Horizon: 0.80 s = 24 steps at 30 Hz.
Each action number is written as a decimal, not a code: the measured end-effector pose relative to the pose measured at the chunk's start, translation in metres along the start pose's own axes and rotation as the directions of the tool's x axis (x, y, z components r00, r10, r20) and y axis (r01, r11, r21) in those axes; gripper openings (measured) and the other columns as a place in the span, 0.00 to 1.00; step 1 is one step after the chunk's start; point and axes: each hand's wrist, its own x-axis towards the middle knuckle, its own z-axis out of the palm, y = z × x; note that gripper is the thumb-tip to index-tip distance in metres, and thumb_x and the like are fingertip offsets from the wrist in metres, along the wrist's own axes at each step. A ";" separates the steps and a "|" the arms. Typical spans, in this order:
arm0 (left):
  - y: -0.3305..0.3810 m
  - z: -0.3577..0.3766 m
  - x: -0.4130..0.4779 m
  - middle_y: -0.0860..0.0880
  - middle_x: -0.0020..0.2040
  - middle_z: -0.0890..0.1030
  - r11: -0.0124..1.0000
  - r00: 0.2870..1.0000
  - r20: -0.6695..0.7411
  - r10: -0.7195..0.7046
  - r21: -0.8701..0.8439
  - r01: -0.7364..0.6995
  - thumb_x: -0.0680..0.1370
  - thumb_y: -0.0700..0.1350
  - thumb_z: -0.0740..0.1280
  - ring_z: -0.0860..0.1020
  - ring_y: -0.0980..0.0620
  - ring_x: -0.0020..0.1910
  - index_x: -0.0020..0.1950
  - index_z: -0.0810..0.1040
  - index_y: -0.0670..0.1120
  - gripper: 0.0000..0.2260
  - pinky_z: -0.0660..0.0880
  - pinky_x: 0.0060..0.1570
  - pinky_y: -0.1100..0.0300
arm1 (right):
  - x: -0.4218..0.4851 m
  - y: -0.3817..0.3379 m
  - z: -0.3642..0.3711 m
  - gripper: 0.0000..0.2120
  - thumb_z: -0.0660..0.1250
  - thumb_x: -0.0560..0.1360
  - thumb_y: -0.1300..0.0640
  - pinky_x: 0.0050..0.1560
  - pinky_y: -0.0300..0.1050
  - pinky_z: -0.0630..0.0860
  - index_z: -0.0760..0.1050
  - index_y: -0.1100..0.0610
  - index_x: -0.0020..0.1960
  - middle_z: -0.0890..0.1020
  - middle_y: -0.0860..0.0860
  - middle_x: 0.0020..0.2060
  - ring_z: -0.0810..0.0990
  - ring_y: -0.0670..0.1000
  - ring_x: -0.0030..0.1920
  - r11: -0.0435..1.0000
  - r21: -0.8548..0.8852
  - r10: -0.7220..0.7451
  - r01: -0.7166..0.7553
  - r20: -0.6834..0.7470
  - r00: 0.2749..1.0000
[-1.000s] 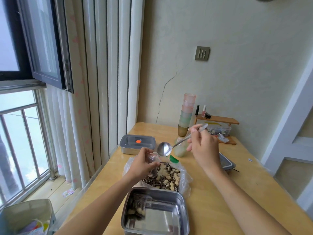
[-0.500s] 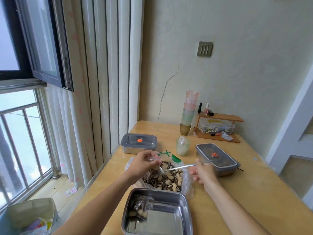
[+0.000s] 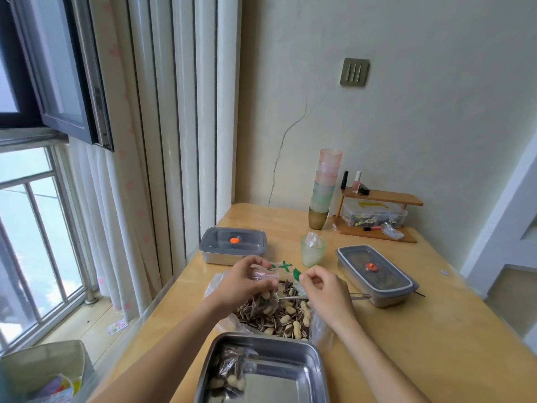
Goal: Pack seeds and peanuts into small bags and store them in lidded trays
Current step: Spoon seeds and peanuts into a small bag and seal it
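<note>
My left hand (image 3: 247,282) holds a small clear bag (image 3: 263,298) partly filled with seeds and peanuts, gripping its top. My right hand (image 3: 325,289) hovers just right of it, thumb and forefinger pinched together near the bag's mouth; what it pinches I cannot tell. Both hands are above a large open plastic bag (image 3: 279,315) of striped sunflower seeds and peanuts. A metal spoon (image 3: 359,296) lies across that pile, its handle pointing right. In front, an open steel tray (image 3: 290,365) holds one filled small bag (image 3: 229,373) in its left side.
Two lidded steel trays stand on the wooden table (image 3: 436,330): one at the left back (image 3: 232,245), one at the right (image 3: 376,274). A pale green cup (image 3: 312,251), a stack of coloured cups (image 3: 324,190) and a small wooden shelf (image 3: 377,216) stand behind. A bin (image 3: 43,370) sits on the floor left.
My right hand has let go of the spoon, which now lies on the seed pile, and has moved left to the small bag's mouth. My left hand still holds the bag.
</note>
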 end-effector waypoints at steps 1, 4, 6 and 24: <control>0.000 -0.002 0.000 0.40 0.54 0.86 1.000 1.000 0.010 -0.003 -0.021 0.004 0.70 0.45 0.81 0.85 0.39 0.53 0.60 0.78 0.46 0.22 0.83 0.54 0.44 | 0.002 0.002 0.002 0.08 0.67 0.81 0.55 0.39 0.34 0.69 0.79 0.51 0.43 0.81 0.43 0.39 0.78 0.42 0.42 0.998 -0.061 -0.003 0.001 -0.041 0.999; 0.002 -0.010 -0.002 0.39 0.52 0.86 0.999 0.998 0.056 -0.026 -0.021 0.027 0.72 0.44 0.80 0.85 0.38 0.53 0.62 0.76 0.46 0.22 0.83 0.54 0.45 | 0.006 0.012 0.000 0.08 0.66 0.80 0.59 0.37 0.39 0.70 0.77 0.52 0.43 0.81 0.46 0.39 0.78 0.46 0.42 0.988 -0.129 0.048 -0.083 -0.252 0.967; 0.001 -0.013 -0.002 0.39 0.53 0.86 0.999 0.995 0.093 -0.046 -0.002 0.046 0.72 0.43 0.80 0.85 0.39 0.53 0.63 0.75 0.46 0.23 0.83 0.54 0.45 | 0.006 0.019 -0.007 0.08 0.66 0.79 0.59 0.40 0.45 0.72 0.78 0.53 0.42 0.82 0.48 0.39 0.79 0.52 0.43 0.985 -0.038 0.151 -0.171 -0.308 0.939; 0.008 -0.005 -0.018 0.38 0.54 0.83 0.993 1.000 -0.016 -0.023 0.117 0.025 0.75 0.45 0.78 0.84 0.46 0.53 0.77 0.65 0.48 0.34 0.81 0.49 0.60 | -0.005 0.056 -0.023 0.03 0.66 0.82 0.58 0.15 0.35 0.52 0.76 0.58 0.52 0.69 0.50 0.33 0.60 0.42 0.17 0.374 0.829 0.580 -0.415 0.140 0.803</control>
